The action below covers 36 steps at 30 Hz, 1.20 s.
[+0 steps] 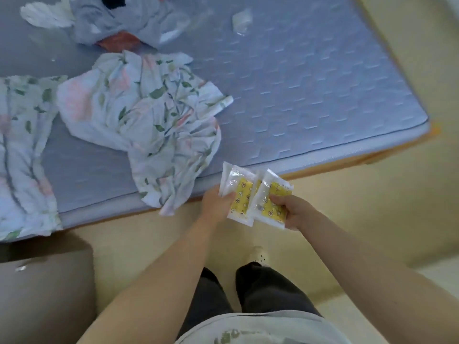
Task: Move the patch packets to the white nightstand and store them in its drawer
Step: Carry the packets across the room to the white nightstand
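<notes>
Here, patch packets point(244, 188) in both hands point(215, 203) point(296, 212)

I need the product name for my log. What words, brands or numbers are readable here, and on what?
No text is readable.
Patch packets: small print on the yellow inserts, too blurred to read.
Shirt: green print, too blurred to read.

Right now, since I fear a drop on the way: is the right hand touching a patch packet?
Touching. The head view shows the right hand gripping a patch packet, its thumb lying across the packet's yellow face.
</notes>
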Motion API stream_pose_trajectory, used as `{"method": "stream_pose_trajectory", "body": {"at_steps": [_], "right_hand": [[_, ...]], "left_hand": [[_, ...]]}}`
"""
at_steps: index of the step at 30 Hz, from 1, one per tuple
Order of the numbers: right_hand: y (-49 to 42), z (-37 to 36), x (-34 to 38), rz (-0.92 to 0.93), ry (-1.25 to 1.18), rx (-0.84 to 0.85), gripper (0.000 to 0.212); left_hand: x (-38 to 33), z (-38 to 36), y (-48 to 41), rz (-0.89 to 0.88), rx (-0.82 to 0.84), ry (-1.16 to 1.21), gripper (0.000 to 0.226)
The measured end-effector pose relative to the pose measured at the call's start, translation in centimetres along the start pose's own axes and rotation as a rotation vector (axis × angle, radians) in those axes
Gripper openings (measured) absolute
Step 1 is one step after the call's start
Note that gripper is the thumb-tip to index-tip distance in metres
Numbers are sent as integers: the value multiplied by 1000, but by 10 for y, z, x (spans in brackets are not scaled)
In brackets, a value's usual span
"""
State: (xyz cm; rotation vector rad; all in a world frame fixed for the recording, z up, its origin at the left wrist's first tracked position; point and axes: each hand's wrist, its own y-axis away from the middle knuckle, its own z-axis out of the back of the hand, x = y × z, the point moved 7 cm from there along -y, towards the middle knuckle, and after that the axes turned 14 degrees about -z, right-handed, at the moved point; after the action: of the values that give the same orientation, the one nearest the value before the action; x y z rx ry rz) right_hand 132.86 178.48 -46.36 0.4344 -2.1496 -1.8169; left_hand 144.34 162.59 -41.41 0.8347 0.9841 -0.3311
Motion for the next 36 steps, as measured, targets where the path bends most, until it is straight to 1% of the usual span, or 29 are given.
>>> {"method": "stream_pose_trajectory", "body": {"at_steps": [2,4,6,9,11,14,18,20,24,29,33,36], "right_hand": [[9,56,18,18,-91,-20,20],[17,106,36,56,-183,-30,15],[25,152,52,103,-291,-36,12],[38,213,78,165,-417,-26,13],[48,251,97,195,-494,-22,12],[59,309,129,211,-602,-51,11],[72,385,177,195,-764,-99,9],[82,423,203,191,-837,-124,9],[103,497,255,217,-866,-213,9],[124,594,301,219,-926,-247,12],[131,681,357,232,-865,-301,17],[138,747,414,244,-791,-348,15]], "left_hand": [[-25,-58,-11,-4,63,-34,15],[-50,-114,-19,-6,119,-53,15],[-73,-167,-28,-44,198,-88,16],[-108,-244,-42,-94,315,-123,6],[-128,-293,-56,-108,374,-143,11],[-160,-366,-80,-149,472,-191,8],[-205,-464,-118,-204,598,-253,18],[-227,-514,-135,-203,655,-287,15],[-274,-612,-159,-243,761,-363,10],[-322,-726,-172,-265,821,-434,13],[-354,-818,-190,-241,803,-400,19],[-380,-880,-212,-207,727,-353,5]]}}
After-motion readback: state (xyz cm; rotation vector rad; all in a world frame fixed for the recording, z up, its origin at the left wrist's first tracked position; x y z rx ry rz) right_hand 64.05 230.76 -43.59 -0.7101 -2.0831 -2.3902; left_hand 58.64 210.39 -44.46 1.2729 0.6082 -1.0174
